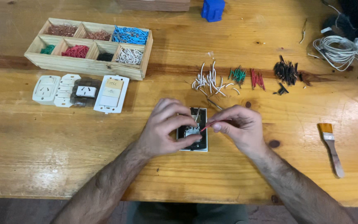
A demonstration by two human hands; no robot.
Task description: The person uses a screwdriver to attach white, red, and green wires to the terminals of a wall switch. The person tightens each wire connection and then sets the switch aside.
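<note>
My left hand [166, 128] clamps the glossy rectangular switch module [193, 136] at frame centre; my right hand [239, 126] pinches a thin red wire [212, 124].

Red wire [212, 124] — black, white-rimmed socket module [193, 141].

Warm, fairly bright light is falling from above onto the table [42, 137], giving the wood a yellow-orange cast. Soft glare is showing on the varnish at the left and along the top edge. Shadows are lying short and faint under the hands and beside the tray [88, 62]. The top right corner is sinking into darkness around the cable [336, 47]. The middle is looking sharp, fine detail is softening slightly toward the edges, and the table's edge is bowing a little.
</note>
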